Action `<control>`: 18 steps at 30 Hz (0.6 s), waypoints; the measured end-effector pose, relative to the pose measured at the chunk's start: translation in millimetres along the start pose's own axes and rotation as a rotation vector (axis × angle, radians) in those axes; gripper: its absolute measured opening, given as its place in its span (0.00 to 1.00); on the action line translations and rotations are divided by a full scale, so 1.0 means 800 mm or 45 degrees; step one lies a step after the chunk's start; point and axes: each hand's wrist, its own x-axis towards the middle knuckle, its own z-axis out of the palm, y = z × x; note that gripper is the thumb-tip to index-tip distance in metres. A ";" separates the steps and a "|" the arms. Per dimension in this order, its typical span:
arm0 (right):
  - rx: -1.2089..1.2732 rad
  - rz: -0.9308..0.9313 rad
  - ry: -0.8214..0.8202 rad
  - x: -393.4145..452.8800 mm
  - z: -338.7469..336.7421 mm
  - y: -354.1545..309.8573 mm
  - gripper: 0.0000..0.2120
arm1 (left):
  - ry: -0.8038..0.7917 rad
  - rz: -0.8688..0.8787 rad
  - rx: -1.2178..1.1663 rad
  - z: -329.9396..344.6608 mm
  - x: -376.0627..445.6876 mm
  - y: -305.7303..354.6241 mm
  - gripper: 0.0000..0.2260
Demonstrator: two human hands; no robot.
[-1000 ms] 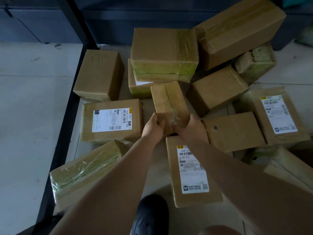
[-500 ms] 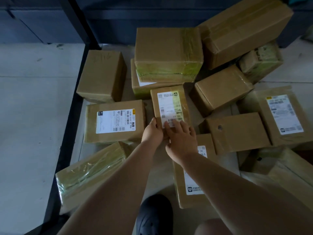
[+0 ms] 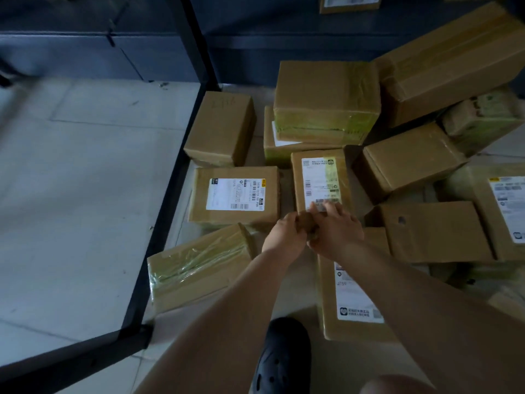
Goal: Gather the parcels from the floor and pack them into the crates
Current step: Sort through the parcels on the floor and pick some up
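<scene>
Several brown cardboard parcels lie in a heap on the floor. A small parcel (image 3: pixel 320 177) with a white label facing up lies flat in the middle of the heap. My left hand (image 3: pixel 284 237) grips its near left corner. My right hand (image 3: pixel 336 231) holds its near end, fingers spread over the bottom of the label and thumb at the edge. Left of it sits a wider labelled parcel (image 3: pixel 235 194). A long labelled parcel (image 3: pixel 355 297) lies partly under my right forearm.
A pale flat platform with a black frame (image 3: pixel 170 194) borders the heap on the left. Dark grey bins (image 3: pixel 85 52) stand at the back. A green-taped parcel (image 3: pixel 199 265) leans at the lower left. My dark shoe (image 3: pixel 281 356) stands below the hands.
The small parcel was turned from its taped seam side to its label side and now lies flat. Both hands stayed at its near end.
</scene>
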 end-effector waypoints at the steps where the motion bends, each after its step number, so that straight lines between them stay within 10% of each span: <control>1: -0.006 0.018 -0.028 -0.001 0.000 -0.002 0.34 | 0.021 0.022 0.037 -0.003 -0.005 -0.003 0.15; 6: -0.045 0.094 -0.135 -0.005 -0.003 -0.008 0.38 | 0.240 0.116 0.143 -0.036 -0.024 -0.032 0.18; 10: 0.073 0.017 0.193 0.000 -0.017 -0.033 0.27 | 0.468 0.091 0.255 -0.083 -0.021 -0.063 0.19; 18: 0.321 -0.115 0.099 0.068 -0.024 -0.107 0.34 | 0.498 -0.534 -0.036 -0.125 0.034 -0.091 0.28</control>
